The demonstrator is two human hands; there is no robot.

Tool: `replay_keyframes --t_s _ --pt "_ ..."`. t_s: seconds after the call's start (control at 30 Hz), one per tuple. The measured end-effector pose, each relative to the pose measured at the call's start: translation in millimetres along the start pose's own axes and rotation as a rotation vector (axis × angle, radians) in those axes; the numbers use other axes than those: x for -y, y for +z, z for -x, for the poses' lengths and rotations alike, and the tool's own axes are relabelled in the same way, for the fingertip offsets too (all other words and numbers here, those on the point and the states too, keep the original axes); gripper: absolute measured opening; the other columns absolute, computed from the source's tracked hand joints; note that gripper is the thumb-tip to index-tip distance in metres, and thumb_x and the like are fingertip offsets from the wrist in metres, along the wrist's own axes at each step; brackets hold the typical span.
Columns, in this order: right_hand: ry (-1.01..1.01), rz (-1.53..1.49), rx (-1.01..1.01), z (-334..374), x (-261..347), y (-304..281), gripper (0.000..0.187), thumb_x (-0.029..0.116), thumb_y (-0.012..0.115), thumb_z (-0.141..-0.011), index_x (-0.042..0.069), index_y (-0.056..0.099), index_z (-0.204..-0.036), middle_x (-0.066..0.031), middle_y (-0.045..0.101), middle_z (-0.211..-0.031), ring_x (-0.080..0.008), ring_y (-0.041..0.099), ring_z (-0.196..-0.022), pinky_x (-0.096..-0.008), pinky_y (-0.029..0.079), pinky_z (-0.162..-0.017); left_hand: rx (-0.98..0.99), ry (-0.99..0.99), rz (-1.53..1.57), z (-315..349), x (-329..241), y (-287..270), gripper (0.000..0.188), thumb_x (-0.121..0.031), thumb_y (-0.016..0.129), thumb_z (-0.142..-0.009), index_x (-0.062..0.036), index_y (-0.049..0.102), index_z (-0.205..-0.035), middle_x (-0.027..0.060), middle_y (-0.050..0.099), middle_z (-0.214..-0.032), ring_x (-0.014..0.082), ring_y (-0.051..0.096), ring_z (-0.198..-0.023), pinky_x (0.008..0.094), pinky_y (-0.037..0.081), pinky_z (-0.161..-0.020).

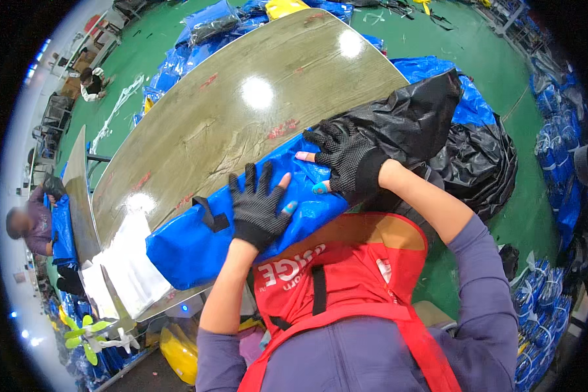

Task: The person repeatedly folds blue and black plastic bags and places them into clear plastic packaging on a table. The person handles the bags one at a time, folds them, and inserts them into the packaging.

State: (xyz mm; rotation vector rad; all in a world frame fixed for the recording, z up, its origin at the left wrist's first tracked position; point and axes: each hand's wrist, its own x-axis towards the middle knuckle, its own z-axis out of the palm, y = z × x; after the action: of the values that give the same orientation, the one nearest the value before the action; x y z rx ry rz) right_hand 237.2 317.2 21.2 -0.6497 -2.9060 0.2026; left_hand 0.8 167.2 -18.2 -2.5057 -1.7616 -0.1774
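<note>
A long piece of glossy blue sheeting (pixel 183 251) lies folded along the near edge of the table, with a short black strap (pixel 210 217) at its left part. My left hand (pixel 258 208), in a black dotted glove with some bare fingertips, rests flat on the blue with its fingers spread. Farther right my right hand (pixel 343 157), gloved the same way, presses flat where the blue meets black sheeting (pixel 415 121). Blue wrapping shows on a finger of each hand. Crumpled black material (pixel 480 163) hangs off the table's right side.
The worn table top (pixel 228 117) stretches away from me. White sheets (pixel 127 268) lie at its left end, near a small green-bladed fan (pixel 85 336). Blue bundles (pixel 209 23) lie beyond the table, others (pixel 545 307) at right. A co-worker (pixel 32 222) handles blue material at far left.
</note>
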Motion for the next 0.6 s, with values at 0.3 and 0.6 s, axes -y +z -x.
replay_keyframes --t_s 0.3,0.6 --pt "0.02 -0.042 -0.077 17 -4 44 0.065 0.051 0.054 -0.085 0.021 0.043 -0.142 -0.0179 0.038 -0.145 -0.041 0.033 -0.133 -0.0556 0.019 -0.111 0.591 -0.736 -0.135 78 81 -48 0.071 -0.052 0.044 -0.09 -0.0096 0.033 -0.146 0.0258 0.031 -0.148 0.0438 0.025 -0.138 0.0576 0.01 -0.113" --pt "0.244 0.261 -0.373 57 -39 -20 0.04 0.031 0.058 -0.082 0.005 0.063 -0.112 -0.0212 0.061 -0.115 -0.0377 0.059 -0.105 -0.0471 0.045 -0.091 -0.051 -0.074 0.235 -99 -80 30 0.081 -0.057 0.055 -0.081 -0.0152 0.033 -0.147 0.0257 0.02 -0.153 0.0489 0.014 -0.14 0.067 0.0 -0.108"
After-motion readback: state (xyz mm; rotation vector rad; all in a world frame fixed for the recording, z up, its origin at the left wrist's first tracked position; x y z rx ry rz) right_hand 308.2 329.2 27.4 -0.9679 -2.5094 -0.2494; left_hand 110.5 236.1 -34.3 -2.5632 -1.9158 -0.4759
